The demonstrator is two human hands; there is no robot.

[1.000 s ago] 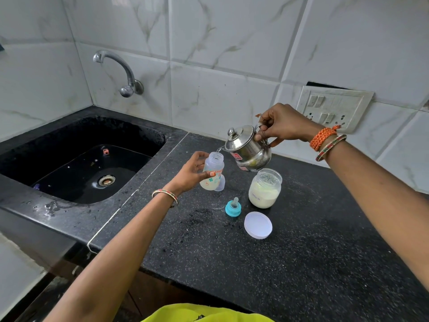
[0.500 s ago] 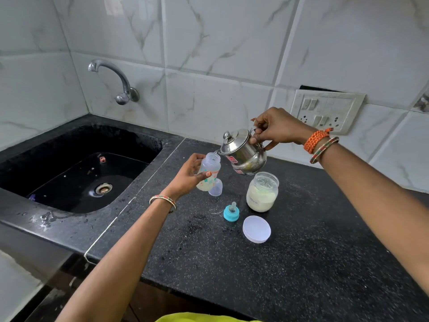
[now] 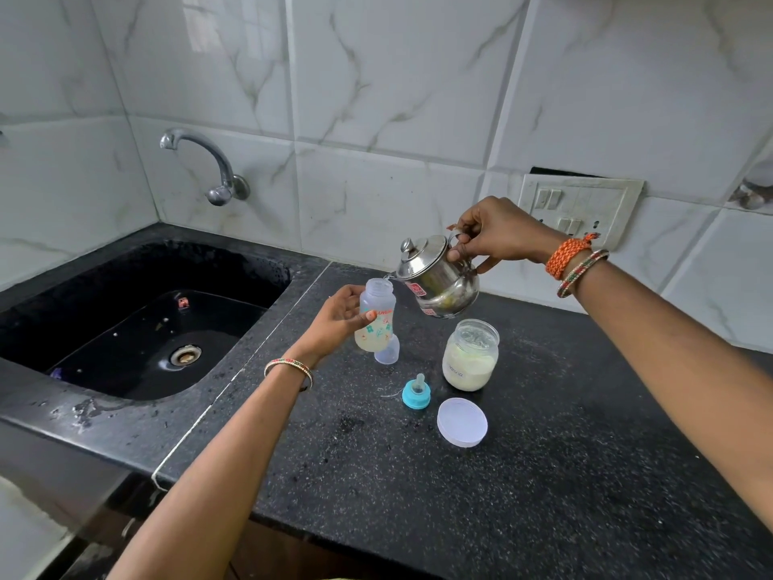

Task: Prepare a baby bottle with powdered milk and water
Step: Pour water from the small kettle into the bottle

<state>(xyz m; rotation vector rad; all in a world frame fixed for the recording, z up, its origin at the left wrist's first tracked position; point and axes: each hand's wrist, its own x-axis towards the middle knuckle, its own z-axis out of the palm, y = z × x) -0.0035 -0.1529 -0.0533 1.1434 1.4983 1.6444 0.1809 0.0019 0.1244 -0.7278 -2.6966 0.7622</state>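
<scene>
Now we tilt the steel kettle with our right hand, fingers closed on its handle, spout just over the mouth of the baby bottle. Since that mouth is narrow, any wobble could send water down our left hand onto the surface. Our left fingers wrap the bottle's left side, holding it above the surface, left of the open powder jar

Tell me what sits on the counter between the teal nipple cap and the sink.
Nothing stands there: in the head view the counter from the teal nipple cap to the sink is bare, crossed above by the left hand and forearm.
</scene>
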